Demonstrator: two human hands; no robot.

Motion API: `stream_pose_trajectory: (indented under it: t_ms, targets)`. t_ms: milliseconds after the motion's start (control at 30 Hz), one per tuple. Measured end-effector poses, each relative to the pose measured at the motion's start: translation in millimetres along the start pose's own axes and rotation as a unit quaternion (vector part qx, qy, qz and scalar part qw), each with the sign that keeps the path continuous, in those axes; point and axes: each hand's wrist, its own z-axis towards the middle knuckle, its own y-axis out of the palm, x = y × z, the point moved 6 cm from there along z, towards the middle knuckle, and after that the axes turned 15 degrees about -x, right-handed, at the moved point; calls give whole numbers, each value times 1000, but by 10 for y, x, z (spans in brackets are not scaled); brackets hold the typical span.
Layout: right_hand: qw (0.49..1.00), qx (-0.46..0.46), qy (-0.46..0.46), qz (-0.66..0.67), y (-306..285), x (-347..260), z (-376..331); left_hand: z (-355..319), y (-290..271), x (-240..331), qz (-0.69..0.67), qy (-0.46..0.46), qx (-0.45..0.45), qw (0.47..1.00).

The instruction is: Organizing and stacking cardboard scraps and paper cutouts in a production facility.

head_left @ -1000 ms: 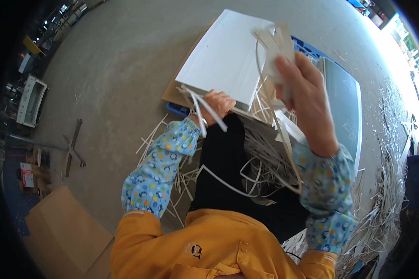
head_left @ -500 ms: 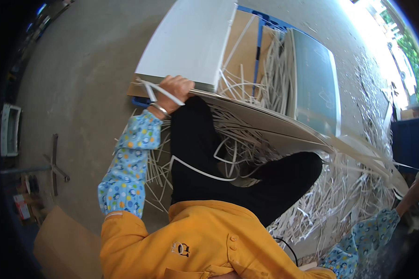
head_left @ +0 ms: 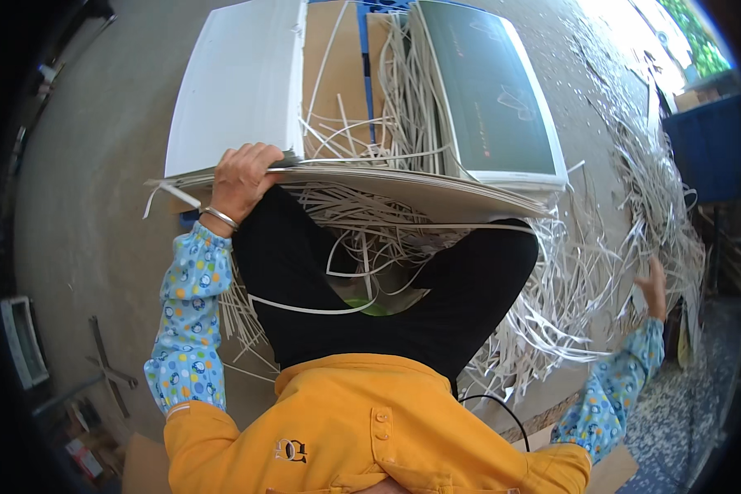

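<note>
My left hand (head_left: 243, 177) is closed over the near edge of a thin stack of cardboard sheets (head_left: 436, 198), which rests across my knees. Close to its wrist, a loose white strip (head_left: 177, 193) dangles from the sheets' left end. Out to the right, my right hand (head_left: 653, 288) is held in the air with its fingers apart and nothing visible in them. Below and beyond it lies a heap of pale paper strips (head_left: 552, 321). More thin strips (head_left: 370, 218) are tangled under the sheets, between my legs.
Ahead stands a tall stack of white sheets (head_left: 235, 90), with a stack of dark green printed sheets (head_left: 494, 99) to its right. Brown board (head_left: 333, 74) and bundled strips (head_left: 407, 90) lie between them on a blue pallet (head_left: 365, 49). A blue bin (head_left: 712, 148) is at far right.
My right hand has come back inward from the far right, and the strips stretched toward it are no longer there. The sheets now lie flatter across my knees; my left hand keeps its grip.
</note>
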Motion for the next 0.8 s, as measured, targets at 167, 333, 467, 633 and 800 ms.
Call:
stream_pose_trajectory:
  t_ms: [167,333,467,633,800]
  targets:
    - [891,-102,-224,382,-266,-2516,-337,218,-39,397,-14,70,0,997]
    - [854,-110,-292,416,196,-3132,-289,375,-85,592,-3,65,-2,998]
    - [705,-79,-267,652,471,-3301,6,381,21,534,-30,49,-19,998]
    - [626,8,-272,731,492,-3374,191,332,-88,336,-23,15,-15,1000]
    - [676,-15,-256,691,517,-3552,230,347,41,331,-21,-4,-100,995]
